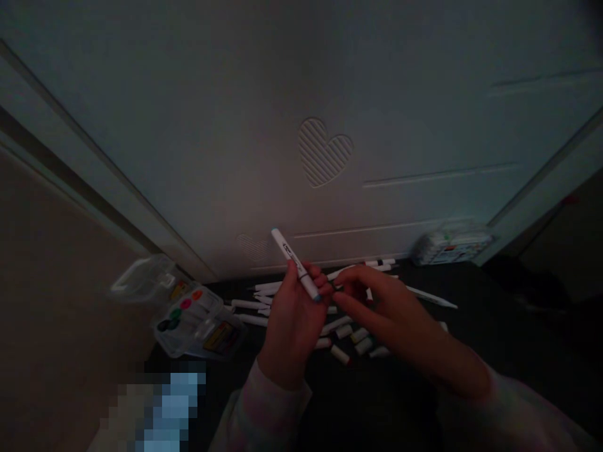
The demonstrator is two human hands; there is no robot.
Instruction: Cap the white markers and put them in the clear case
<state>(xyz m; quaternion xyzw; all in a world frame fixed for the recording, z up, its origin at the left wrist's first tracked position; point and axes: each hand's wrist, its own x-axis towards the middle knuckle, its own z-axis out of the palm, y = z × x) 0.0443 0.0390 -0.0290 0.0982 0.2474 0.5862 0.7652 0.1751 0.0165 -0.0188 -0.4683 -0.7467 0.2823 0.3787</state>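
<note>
My left hand (294, 320) is closed around a white marker (296, 263) with light blue ends and dark lettering, tilted up to the left. My right hand (381, 301) is just to its right, thumb and index finger slightly apart, with no held thing visible between them. Under and behind both hands, several white markers lie loose on a dark surface. Short white caps (341, 355) with coloured ends are scattered near my right hand. Part of the pile is hidden by my hands.
On the left stands a clear plastic case (188, 329) with its lid raised, holding several markers with coloured ends. A packed clear case (452, 243) of markers sits at the back right. Behind everything rises a pale panel with a ridged heart (324, 154). The light is dim.
</note>
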